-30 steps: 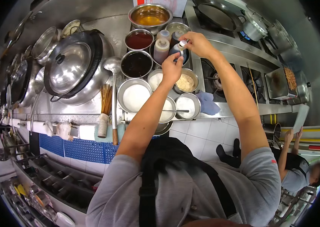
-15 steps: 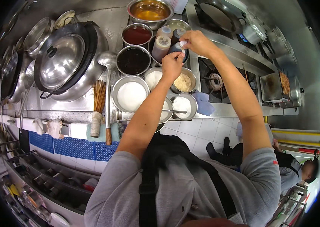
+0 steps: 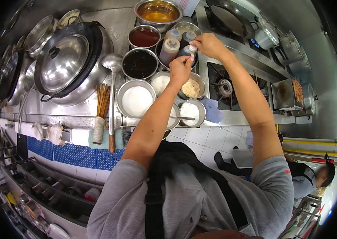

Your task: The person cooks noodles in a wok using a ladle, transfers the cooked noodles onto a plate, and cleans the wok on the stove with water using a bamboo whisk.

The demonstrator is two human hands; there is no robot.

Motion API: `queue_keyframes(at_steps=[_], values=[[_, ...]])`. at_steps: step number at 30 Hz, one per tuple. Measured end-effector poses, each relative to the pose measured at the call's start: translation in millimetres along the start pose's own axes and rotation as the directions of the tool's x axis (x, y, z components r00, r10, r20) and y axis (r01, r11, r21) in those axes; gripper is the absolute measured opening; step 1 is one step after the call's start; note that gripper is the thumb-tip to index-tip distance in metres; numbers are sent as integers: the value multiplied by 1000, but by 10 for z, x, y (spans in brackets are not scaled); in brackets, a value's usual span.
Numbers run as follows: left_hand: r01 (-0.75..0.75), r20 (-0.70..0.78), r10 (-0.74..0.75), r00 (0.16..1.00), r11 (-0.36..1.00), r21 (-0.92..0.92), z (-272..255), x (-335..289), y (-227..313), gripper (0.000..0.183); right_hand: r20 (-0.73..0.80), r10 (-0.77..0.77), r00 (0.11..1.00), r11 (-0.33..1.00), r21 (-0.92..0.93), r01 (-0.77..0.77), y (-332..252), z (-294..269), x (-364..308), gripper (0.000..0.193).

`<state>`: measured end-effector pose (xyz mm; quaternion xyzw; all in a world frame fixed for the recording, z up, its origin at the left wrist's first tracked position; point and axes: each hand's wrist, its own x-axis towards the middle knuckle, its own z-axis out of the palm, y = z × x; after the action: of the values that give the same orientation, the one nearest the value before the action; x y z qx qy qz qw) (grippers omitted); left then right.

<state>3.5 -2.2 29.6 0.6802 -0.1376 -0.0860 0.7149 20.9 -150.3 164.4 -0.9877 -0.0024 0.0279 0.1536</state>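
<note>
My right hand [image 3: 210,46] pinches a small white cap-like piece [image 3: 193,49] between thumb and fingers, above a group of squeeze bottles. Just below it, my left hand [image 3: 181,68] is closed in a pinch. Its fingertips are close under the white piece, and whatever they grip is too small to make out. A clear-capped squeeze bottle [image 3: 170,48] of brown sauce stands left of my hands. Behind it are another brown-sauce bottle [image 3: 172,35] and a dark-sauce bottle [image 3: 188,38]. A further dark bottle [image 3: 184,51] is partly hidden by my hands.
Steel bowls hold dark liquid [image 3: 139,63], red sauce [image 3: 144,36], amber oil [image 3: 158,15] and white granules [image 3: 136,99]. Left are a ladle [image 3: 113,63], a bamboo brush [image 3: 100,107] and a lidded wok [image 3: 65,63]. A gas burner [image 3: 222,87] lies right; a co-worker [image 3: 316,177] is at lower right.
Both hands keep their pinches nearly in place beside the bottles, with the white piece showing slightly lower. The view shifts a little, and the co-worker at right has changed posture.
</note>
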Motion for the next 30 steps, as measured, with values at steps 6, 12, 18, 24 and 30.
queue_keyframes(at_steps=[6, 12, 18, 24, 30], values=[[3, -2, -3, 1000, 1000, 7, 16, 2, 4, 29, -51, -111, 992, 993, 29, 113, 56, -6, -31, 44], [-7, -15, 7, 1000, 1000, 17, 17, 7, -7, 29, -150, -58, 987, 997, 45, 66, -15, -81, -8, 50], [-10, -25, 11, 1000, 1000, 21, 29, -15, 20, 30, -154, -154, 976, 986, 33, 161, 153, 43, -55, 34], [-14, -32, 15, 999, 999, 41, 28, -3, -53, 30, -98, -112, 989, 988, -116, 101, 10, 144, -116, 27], [-69, -64, 74, 995, 995, 68, 52, 46, -132, 22, -120, -291, 949, 950, 82, 302, -26, 86, -189, 27]])
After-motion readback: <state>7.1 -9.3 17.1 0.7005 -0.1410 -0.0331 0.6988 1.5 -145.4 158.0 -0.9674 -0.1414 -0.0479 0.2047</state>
